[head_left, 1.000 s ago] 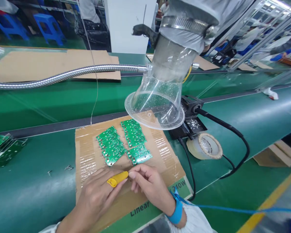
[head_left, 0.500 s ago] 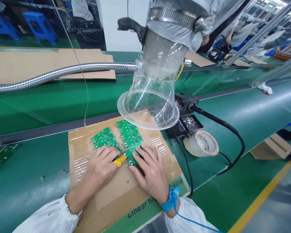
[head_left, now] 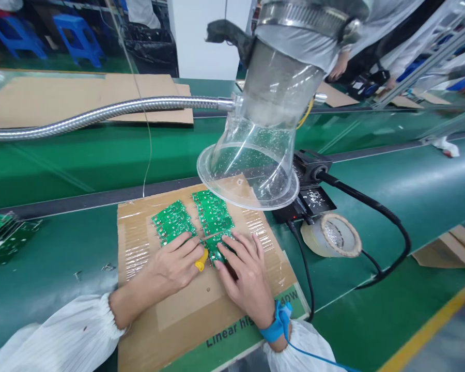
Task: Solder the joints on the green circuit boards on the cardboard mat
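Observation:
Two green circuit board panels (head_left: 173, 222) (head_left: 213, 212) lie side by side on a taped cardboard mat (head_left: 186, 305). A smaller green board section (head_left: 217, 249) sits below them, partly hidden by my right hand (head_left: 245, 279), whose spread fingers rest on it. My left hand (head_left: 174, 267) lies beside that section, its fingertips at the lower edge of the left panel. A yellow finger cot (head_left: 202, 260) covers one left digit. A thin pale strip (head_left: 213, 235) crosses the boards just above my fingertips. A blue wrist strap (head_left: 278, 323) circles my right wrist.
A transparent funnel-shaped fume hood (head_left: 251, 165) on a metal flexible hose (head_left: 101, 114) hangs just above the mat's far edge. To the right are a black soldering stand (head_left: 308, 194) with cables and a tape roll (head_left: 331, 235). More green boards (head_left: 3, 237) lie on the left.
Both hands have moved forward from the mat onto the boards. The yellow finger cot now sits closer to the boards, and my right fingers cover the smaller section.

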`<action>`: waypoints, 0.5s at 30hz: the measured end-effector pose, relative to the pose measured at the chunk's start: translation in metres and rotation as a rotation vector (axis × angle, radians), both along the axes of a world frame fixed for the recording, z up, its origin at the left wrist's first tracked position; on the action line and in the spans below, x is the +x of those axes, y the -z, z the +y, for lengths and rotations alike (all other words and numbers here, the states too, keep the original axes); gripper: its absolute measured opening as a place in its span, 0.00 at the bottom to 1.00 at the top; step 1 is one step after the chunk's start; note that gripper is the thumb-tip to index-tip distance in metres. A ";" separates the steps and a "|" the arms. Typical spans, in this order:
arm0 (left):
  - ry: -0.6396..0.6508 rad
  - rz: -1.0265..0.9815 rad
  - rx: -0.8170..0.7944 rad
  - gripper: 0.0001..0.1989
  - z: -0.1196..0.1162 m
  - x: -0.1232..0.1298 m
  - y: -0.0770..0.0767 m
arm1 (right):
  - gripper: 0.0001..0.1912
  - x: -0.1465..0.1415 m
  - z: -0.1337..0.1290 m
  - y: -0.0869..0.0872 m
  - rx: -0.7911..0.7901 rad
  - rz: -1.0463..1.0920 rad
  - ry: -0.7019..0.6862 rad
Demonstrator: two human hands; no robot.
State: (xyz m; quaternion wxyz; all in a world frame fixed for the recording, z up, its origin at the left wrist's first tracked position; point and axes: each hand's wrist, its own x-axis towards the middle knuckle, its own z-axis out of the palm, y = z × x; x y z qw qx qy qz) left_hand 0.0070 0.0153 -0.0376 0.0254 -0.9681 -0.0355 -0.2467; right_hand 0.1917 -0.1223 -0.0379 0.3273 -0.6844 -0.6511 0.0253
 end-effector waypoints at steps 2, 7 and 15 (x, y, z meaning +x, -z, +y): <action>0.006 0.016 -0.008 0.09 0.002 0.001 0.001 | 0.13 0.000 0.000 0.000 -0.001 -0.007 0.004; -0.004 -0.030 0.005 0.09 0.006 -0.001 0.005 | 0.14 0.001 0.000 0.002 -0.017 -0.021 -0.003; 0.025 -0.031 0.086 0.09 0.009 0.000 0.002 | 0.13 0.002 0.000 0.004 -0.016 -0.033 0.001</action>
